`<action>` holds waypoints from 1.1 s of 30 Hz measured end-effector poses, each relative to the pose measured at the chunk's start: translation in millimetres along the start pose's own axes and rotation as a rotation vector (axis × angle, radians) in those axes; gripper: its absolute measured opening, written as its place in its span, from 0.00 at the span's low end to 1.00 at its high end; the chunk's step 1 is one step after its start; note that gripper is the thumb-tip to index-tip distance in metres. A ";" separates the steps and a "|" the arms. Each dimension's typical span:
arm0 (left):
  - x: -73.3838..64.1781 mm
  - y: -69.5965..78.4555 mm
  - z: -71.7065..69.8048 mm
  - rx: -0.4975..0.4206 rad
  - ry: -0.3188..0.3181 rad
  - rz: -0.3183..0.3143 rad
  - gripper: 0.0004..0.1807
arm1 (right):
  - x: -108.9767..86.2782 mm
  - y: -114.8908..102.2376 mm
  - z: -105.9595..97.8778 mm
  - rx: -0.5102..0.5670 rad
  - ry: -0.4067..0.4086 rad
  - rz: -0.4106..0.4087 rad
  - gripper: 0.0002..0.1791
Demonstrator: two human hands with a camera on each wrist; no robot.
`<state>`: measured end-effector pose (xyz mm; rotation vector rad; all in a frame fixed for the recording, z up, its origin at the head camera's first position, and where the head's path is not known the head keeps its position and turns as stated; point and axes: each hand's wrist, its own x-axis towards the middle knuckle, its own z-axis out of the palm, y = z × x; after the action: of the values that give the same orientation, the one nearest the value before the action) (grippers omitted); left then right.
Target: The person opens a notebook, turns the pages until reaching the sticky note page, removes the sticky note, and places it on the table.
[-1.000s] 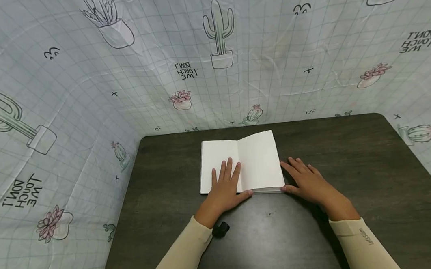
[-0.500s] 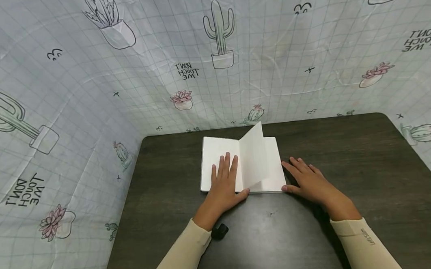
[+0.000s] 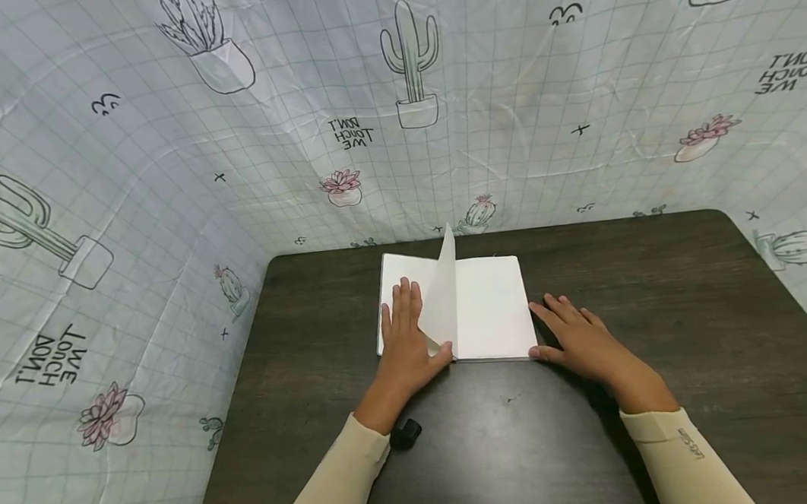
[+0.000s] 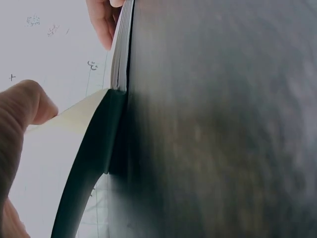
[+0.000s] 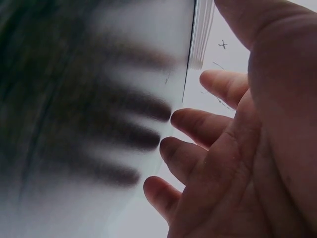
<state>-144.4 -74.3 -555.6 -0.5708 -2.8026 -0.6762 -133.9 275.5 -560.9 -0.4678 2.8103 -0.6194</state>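
An open notebook [image 3: 492, 308] with blank white pages lies on the dark table. One page [image 3: 444, 295] stands up from the middle fold and leans left. My left hand [image 3: 405, 352] rests on the left page with fingers straight; its thumb reaches toward the foot of the raised page. In the left wrist view, the thumb [image 4: 37, 101] is right at a page's edge, and the dark cover [image 4: 94, 153] bends up from the table. My right hand [image 3: 583, 345] lies on the table with fingers extended, index and thumb tips at the notebook's right edge.
A small black block [image 3: 406, 434] sits by my left wrist. Behind and left of the table [image 3: 651, 269] hangs a pale gridded cloth [image 3: 518, 86] printed with cacti.
The page has swung from the right side up past the fold and now leans left. My left hand has shifted slightly left; the right hand stays put.
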 end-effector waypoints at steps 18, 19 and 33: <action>-5.6 -13.1 -4.0 -0.039 0.146 -0.045 0.75 | -0.7 -2.2 -1.2 0.004 0.001 0.003 0.54; -5.8 -13.5 -4.3 -0.039 0.156 -0.048 0.75 | -0.7 -2.5 -1.5 0.004 0.003 0.003 0.54; -10.6 -18.8 -3.7 -0.008 0.140 -0.124 0.75 | -2.3 -6.7 -4.1 0.001 0.012 -0.012 0.52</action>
<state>-142.2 -94.8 -562.8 -0.3387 -2.7223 -0.7218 -131.2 272.0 -554.0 -0.4829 2.8206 -0.6279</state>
